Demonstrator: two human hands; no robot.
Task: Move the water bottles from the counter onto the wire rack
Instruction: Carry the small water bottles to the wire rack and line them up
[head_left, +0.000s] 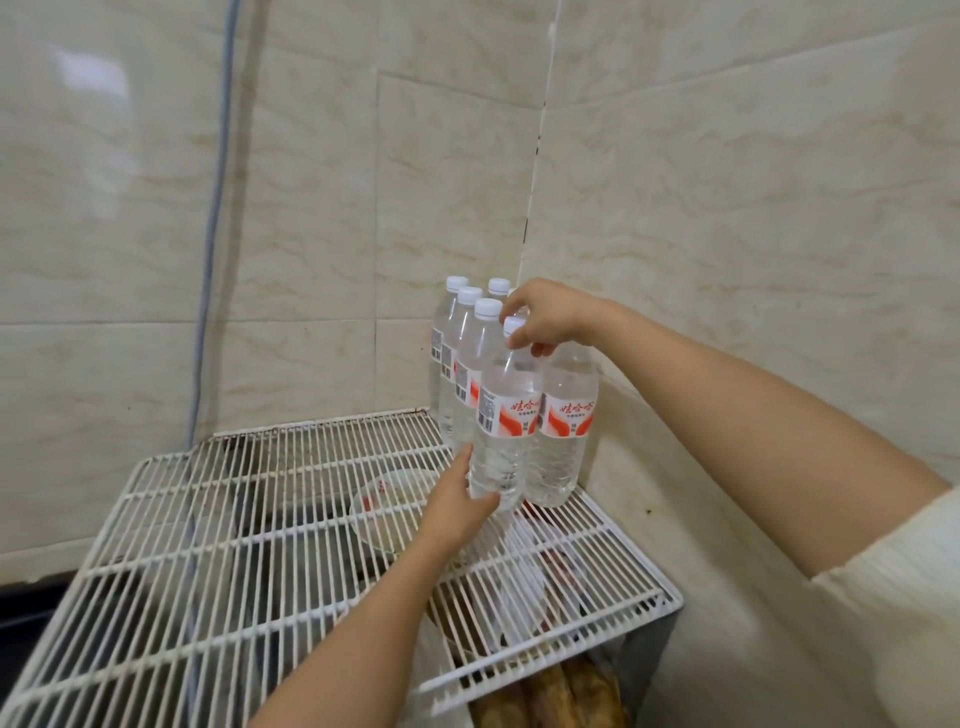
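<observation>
Fingers (519, 340) of the right hand (550, 317) pinch the cap of the front bottle (506, 431); the left hand (457, 512) grips its bottom, wire rack (208, 519) just below. It should stand flat (by the other bottles (470, 332)) before they let go.

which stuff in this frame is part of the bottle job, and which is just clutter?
Job: front bottle, gripped low by left hand and pinched at the cap by right hand; other bottles beside and behind it; wire rack under them.
Clutter: bowl and brown items beneath the rack; hose on the tiled wall.
</observation>
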